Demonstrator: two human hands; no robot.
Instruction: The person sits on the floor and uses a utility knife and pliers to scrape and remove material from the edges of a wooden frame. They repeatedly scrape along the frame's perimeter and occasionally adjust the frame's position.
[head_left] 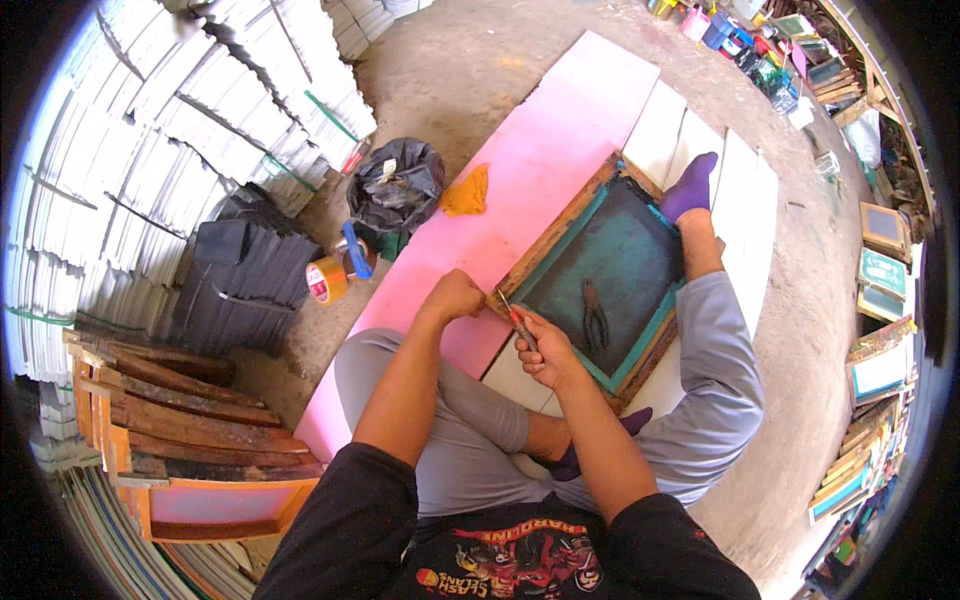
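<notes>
A wooden-framed printing screen (562,228) with dark mesh and teal edges lies slanted before me. My right hand (545,350) is closed round the red handle of a screwdriver (517,318). Its thin metal shaft points up and left to the frame's near left corner. Just left of that corner my left hand (458,296) is closed, fingertips toward the wood; what they pinch, if anything, is hidden. On the mesh rests a pair of dark pliers (596,318). My foot in a purple sock (690,188) is against the screen's far right side.
Pink board (560,130) and white boards (745,200) lie beneath the screen. To the left are an orange cloth (465,191), a black plastic bag (396,185), tape rolls (327,280) and tall white stacks (150,170). Wooden frames (200,420) stand at lower left; more frames (885,270) line the right.
</notes>
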